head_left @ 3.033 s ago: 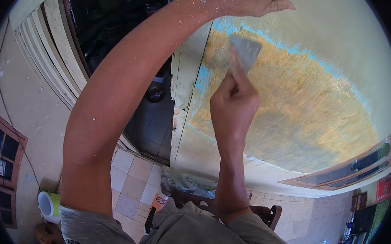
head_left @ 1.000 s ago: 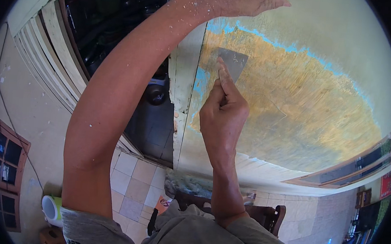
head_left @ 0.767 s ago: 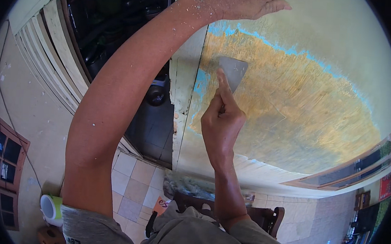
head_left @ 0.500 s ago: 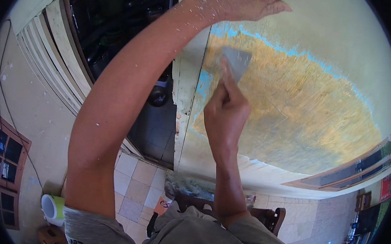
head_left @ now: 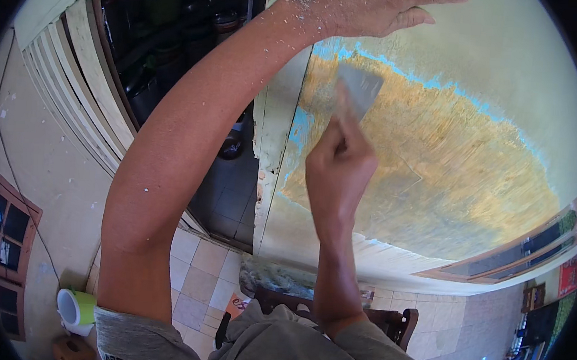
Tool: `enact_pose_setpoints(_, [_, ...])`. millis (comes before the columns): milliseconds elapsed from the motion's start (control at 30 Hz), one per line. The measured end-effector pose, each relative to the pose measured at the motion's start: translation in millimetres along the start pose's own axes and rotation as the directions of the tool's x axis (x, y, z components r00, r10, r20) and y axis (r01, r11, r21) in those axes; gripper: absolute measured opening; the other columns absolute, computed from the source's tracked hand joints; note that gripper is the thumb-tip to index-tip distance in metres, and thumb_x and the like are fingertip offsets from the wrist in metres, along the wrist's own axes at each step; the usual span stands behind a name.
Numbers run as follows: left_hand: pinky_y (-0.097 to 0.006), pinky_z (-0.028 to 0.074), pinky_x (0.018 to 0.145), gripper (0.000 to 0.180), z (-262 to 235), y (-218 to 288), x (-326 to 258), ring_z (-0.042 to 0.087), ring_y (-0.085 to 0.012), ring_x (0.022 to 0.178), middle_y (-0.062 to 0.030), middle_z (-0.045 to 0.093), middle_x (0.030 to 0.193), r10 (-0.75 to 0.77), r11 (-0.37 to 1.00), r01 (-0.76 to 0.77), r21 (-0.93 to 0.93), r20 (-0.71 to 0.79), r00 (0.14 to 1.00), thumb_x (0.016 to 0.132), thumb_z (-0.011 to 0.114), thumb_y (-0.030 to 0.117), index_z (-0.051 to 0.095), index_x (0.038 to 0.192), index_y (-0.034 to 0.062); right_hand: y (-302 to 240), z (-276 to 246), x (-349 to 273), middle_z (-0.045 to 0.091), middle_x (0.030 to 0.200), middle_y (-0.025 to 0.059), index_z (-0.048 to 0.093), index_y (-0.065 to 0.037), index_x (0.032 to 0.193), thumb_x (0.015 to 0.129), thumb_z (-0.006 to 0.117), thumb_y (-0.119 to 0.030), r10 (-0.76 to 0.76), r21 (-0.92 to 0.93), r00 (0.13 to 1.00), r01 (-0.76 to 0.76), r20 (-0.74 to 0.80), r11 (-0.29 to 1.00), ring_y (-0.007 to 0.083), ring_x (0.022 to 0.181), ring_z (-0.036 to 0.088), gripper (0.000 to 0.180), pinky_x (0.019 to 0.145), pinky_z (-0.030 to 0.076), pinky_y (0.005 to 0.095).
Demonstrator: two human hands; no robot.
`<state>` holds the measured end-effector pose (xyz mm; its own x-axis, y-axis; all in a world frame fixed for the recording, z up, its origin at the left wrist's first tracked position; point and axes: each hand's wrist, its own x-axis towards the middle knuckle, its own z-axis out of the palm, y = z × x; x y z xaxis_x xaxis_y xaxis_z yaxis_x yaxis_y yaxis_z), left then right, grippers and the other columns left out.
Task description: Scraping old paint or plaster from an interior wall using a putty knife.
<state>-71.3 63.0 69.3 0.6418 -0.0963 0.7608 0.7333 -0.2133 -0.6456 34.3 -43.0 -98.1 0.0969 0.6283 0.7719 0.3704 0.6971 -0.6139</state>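
Right hand (head_left: 340,163) is clamped round a scraper (head_left: 364,92) over the bare patch (head_left: 436,173), pointer finger (head_left: 345,104) out; left hand (head_left: 370,13) kinda splayed just above that patch.

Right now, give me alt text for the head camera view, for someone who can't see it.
A person's right hand holds a flat gray scraper over a rough tan patch edged in bright blue. The left hand, dusted with pale flecks, stretches across the pale wall above; a dark doorway opens to the left.
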Motion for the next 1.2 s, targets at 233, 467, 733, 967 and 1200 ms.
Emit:
enact_pose_setpoints(233, [-0.054, 0.007, 0.129, 0.061, -2, -2, 2, 0.013, -0.0328, 0.157, -0.0116, 0.019, 0.170, -0.007, 0.999, 0.008, -0.050, 0.008, 1.000, 0.106, 0.048, 0.046, 0.033, 0.160, 0.0223, -1, -9, -1, 0.075, 0.109, 0.0098, 0.065, -0.004, 0.138, 0.097, 0.049, 0.007, 0.032, -0.030, 0.999, -0.031, 0.021, 0.999, 0.0031, 0.069, 0.046, 0.045, 0.057, 0.040, 0.0220])
enact_pose_setpoints(467, [-0.054, 0.008, 0.129, 0.062, -2, -3, 1, 0.014, -0.0337, 0.157, -0.0122, 0.020, 0.169, -0.015, 0.998, 0.016, -0.065, 0.009, 1.000, 0.105, 0.049, 0.046, 0.034, 0.160, 0.0216, -15, -18, 20, 0.075, 0.112, 0.0105, 0.064, -0.001, 0.138, 0.097, 0.048, 0.007, 0.023, 0.019, 1.000, -0.023, 0.000, 1.000, 0.0023, 0.069, 0.046, 0.044, 0.057, 0.040, 0.0219])
enact_pose_setpoints(733, [-0.055, 0.009, 0.128, 0.062, -5, 1, 5, 0.014, -0.0347, 0.157, -0.0134, 0.021, 0.169, -0.009, 0.998, 0.011, -0.058, 0.049, 0.999, 0.105, 0.051, 0.045, 0.035, 0.160, 0.0210, -8, -23, 4, 0.056, 0.067, 0.0138, 0.064, -0.003, 0.138, 0.090, 0.051, 0.009, 0.088, -0.035, 0.996, -0.087, 0.028, 0.996, 0.0055, 0.060, 0.045, 0.051, 0.053, 0.041, 0.0304])
enact_pose_setpoints(967, [-0.056, 0.010, 0.128, 0.062, -5, 3, 7, 0.014, -0.0353, 0.157, -0.0132, 0.018, 0.169, -0.004, 0.996, 0.004, -0.087, 0.003, 1.000, 0.105, 0.052, 0.044, 0.035, 0.160, 0.0213, -8, -27, 8, 0.057, 0.077, -0.0024, 0.065, -0.004, 0.138, 0.095, 0.049, 0.008, 0.074, -0.006, 0.997, -0.074, 0.007, 0.997, 0.0025, 0.064, 0.040, 0.047, 0.054, 0.034, 0.0232])
enact_pose_setpoints(1200, [-0.056, 0.010, 0.128, 0.062, -10, 5, 13, 0.013, -0.0354, 0.157, -0.0128, 0.017, 0.170, -0.019, 0.995, 0.024, -0.094, 0.052, 0.998, 0.105, 0.052, 0.043, 0.033, 0.160, 0.0230, -12, -29, 17, 0.065, 0.081, 0.0016, 0.066, -0.004, 0.137, 0.095, 0.050, 0.009, 0.050, -0.025, 0.998, -0.050, -0.035, 0.998, 0.0027, 0.066, 0.042, 0.046, 0.057, 0.038, 0.0228])
